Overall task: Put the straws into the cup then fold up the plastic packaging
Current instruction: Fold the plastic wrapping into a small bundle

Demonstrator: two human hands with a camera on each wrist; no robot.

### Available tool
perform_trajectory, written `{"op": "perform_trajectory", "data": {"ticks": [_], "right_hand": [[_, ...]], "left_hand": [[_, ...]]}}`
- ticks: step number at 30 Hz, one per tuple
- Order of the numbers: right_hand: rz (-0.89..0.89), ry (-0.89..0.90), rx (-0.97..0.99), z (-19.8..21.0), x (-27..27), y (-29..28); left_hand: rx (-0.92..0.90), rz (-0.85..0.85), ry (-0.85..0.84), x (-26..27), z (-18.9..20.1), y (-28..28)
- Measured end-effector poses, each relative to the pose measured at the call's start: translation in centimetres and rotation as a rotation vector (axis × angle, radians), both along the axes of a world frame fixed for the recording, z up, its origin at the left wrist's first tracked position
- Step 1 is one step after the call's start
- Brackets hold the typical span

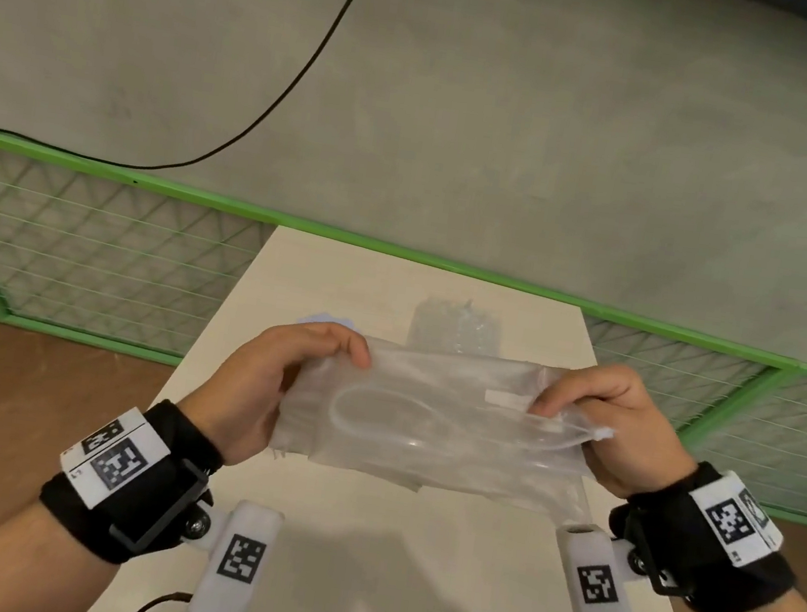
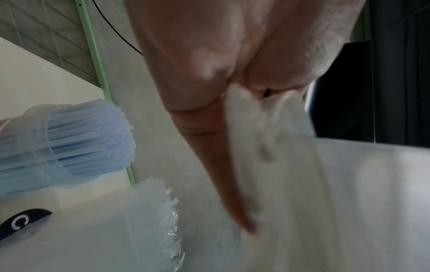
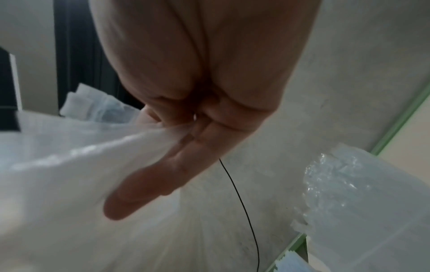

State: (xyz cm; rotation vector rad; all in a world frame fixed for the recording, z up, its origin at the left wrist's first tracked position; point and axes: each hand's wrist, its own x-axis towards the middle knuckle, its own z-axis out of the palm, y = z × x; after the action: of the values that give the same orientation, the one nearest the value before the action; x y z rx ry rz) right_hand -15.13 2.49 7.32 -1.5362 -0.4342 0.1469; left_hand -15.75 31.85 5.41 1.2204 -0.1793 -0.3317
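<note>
Head view shows both hands holding a clear plastic packaging (image 1: 431, 424) above the pale table (image 1: 404, 581), stretched flat between them. Left hand (image 1: 271, 385) grips the packaging's left end, thumb on top and fingers curled underneath — a narrow grip closed on the film. Right hand (image 1: 617, 429) pinches the packaging's right end the same way, where a knotted bit of white tie sticks out beside its thumb. Inside the packaging a pale looped cord shows through the film. Beyond the packaging, on the table's far part, stands a clear cup (image 2: 35, 147) packed with light blue straws (image 2: 93, 138); it is plain in the left wrist view and mostly hidden behind the left hand in the head view. Just right of the cup stands a second crinkled clear wrapper (image 1: 458, 326), upright, its torn top edge ragged. Behind the table runs a green mesh fence (image 1: 87, 251), and a black cable (image 1: 285, 97) crosses the grey floor past it.
</note>
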Motion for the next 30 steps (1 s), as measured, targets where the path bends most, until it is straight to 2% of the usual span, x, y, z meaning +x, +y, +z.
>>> {"op": "perform_trajectory", "data": {"ticks": [7, 10, 13, 14, 15, 17, 18, 19, 20, 23, 24, 25, 27, 30], "right_hand": [[0.113, -0.071, -0.024, 1.2, -0.1, -0.5], [0.096, 0.072, 0.065, 1.4, -0.1, -0.7], [0.319, 0.379, 0.373, 1.9, -0.1, -0.3], [0.306, 0.448, 0.340, 1.9, -0.1, -0.2], [0.229, 0.463, 0.192, 1.5, 0.0, -0.3], [0.039, 0.390, -0.178, 1.1, 0.0, 0.0], [-0.007, 0.344, -0.262, 1.0, 0.1, 0.0], [-0.032, 0.315, -0.239, 0.8, 0.3, 0.0], [-0.056, 0.304, -0.118, 0.7, 0.4, 0.1], [-0.027, 0.418, 0.489, -0.3, 0.3, 1.4], [0.002, 0.486, 0.638, -0.9, 0.0, 2.3], [0.018, 0.520, 0.700, -1.8, -0.3, 3.2], [0.004, 0.459, 0.592, -2.6, -1.0, 5.5], [-0.137, 0.311, 0.364, -2.8, -1.5, 7.9]], "left_hand": [[0.100, -0.063, -0.065, -0.6, -0.5, 0.4], [0.107, -0.030, -0.074, -0.7, -0.2, 0.7], [0.123, 0.033, -0.158, -0.9, 0.2, 0.4], [0.135, 0.050, -0.185, -1.0, 0.3, 0.2], [0.145, 0.066, -0.208, -1.0, 0.3, 0.2], [0.164, 0.097, -0.243, -1.0, 0.2, 0.4], [0.169, 0.115, -0.255, -1.0, 0.1, 0.5], [0.170, 0.142, -0.266, -0.9, 0.0, 0.7], [0.168, 0.178, -0.278, -0.9, -0.2, 0.7], [0.079, 0.335, -0.306, -1.1, -0.5, 0.0], [0.060, 0.386, -0.323, -1.2, -0.6, -0.5], [0.073, 0.437, -0.350, -1.3, -0.6, -0.9], [0.147, 0.505, -0.402, -1.5, -0.8, -2.1], [0.230, 0.517, -0.413, -2.0, -1.5, -3.7]]}}
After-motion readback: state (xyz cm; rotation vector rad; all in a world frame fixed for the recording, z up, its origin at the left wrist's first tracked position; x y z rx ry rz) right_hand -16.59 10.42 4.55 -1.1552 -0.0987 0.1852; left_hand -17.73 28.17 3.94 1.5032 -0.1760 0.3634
